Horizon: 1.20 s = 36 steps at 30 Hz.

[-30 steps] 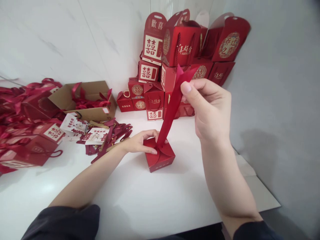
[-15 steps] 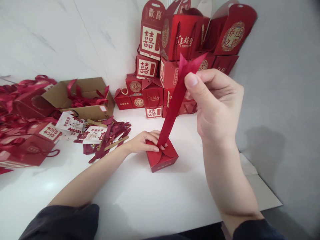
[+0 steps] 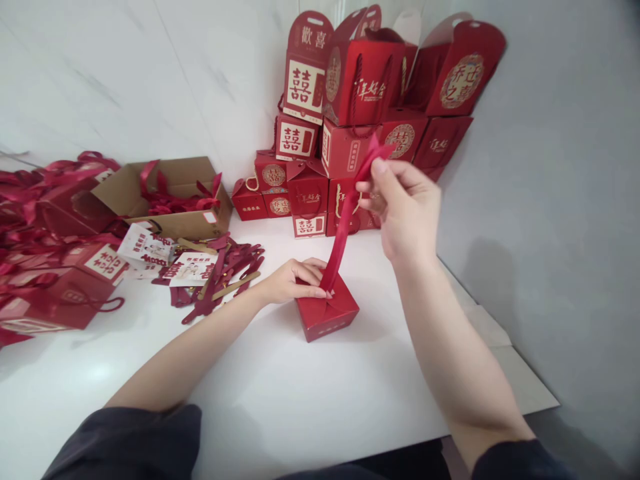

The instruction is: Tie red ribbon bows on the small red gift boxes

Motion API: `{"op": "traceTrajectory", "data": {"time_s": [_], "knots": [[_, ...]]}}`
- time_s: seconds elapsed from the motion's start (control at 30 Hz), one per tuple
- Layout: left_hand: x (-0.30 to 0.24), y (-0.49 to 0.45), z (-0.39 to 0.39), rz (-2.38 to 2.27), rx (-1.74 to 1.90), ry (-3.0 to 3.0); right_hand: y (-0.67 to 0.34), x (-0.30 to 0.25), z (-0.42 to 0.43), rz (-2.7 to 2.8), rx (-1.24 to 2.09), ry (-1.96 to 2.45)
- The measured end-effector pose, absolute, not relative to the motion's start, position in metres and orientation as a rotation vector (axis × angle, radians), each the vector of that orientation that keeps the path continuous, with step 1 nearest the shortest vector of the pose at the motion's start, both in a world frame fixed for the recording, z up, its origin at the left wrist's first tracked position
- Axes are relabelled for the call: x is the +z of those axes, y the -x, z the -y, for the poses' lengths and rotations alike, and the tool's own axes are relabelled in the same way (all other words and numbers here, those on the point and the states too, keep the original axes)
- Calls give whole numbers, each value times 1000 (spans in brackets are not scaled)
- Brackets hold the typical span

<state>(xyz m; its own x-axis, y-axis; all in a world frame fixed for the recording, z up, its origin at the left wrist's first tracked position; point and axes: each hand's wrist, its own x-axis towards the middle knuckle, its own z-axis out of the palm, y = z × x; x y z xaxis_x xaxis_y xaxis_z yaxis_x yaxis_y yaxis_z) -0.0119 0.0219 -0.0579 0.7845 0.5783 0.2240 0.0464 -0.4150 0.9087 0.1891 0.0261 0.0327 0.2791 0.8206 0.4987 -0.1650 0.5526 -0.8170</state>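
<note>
A small red gift box [image 3: 330, 313] with overlapping curved top flaps sits on the white table. On its top is my left hand [image 3: 300, 281], thumb and fingers closed over the flaps around the foot of a red ribbon [image 3: 340, 243]. The ribbon rises from the box top up to the right. Its upper end is pinched between the thumb and forefinger of my right hand [image 3: 407, 203], well above the box. There the ribbon bends over a little, its notched tip sticking up. My left fingertips are partly hidden behind the ribbon.
Stacked red gift boxes [image 3: 307, 187] stand against the back wall. An open cardboard box [image 3: 185, 225] holds red ribbons, with cards [image 3: 191, 269] and dark red straps [image 3: 227, 270] before it. More ribboned boxes [image 3: 60, 287] fill the left. A flat pale board [image 3: 525, 380] lies at right.
My right hand has moved left, slightly down and farther from me with the ribbon end. The ribbon is slacker and more curved. My left hand stays on the box.
</note>
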Motion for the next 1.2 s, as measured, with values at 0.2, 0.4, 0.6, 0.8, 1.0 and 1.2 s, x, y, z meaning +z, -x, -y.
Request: {"op": "traceTrajectory", "data": {"time_s": [0.2,0.4,0.6,0.8,1.0,1.2], "knots": [[-60,11,-24,-479,628,-1963,-206,-42,-11,1454,757,1173],[-60,10,-26,-448,635,-1967,-206,-66,42,1712,897,1051],[-60,10,-23,-480,657,-1907,-188,-65,37,1603,1322,864],[-59,9,-24,-472,647,-1943,-171,-71,37,1112,1514,847],[-61,10,-27,-460,638,-1939,-189,-85,22,548,1393,1049],[-60,11,-27,-498,600,-1956,-223,-74,14,546,973,1144]]}}
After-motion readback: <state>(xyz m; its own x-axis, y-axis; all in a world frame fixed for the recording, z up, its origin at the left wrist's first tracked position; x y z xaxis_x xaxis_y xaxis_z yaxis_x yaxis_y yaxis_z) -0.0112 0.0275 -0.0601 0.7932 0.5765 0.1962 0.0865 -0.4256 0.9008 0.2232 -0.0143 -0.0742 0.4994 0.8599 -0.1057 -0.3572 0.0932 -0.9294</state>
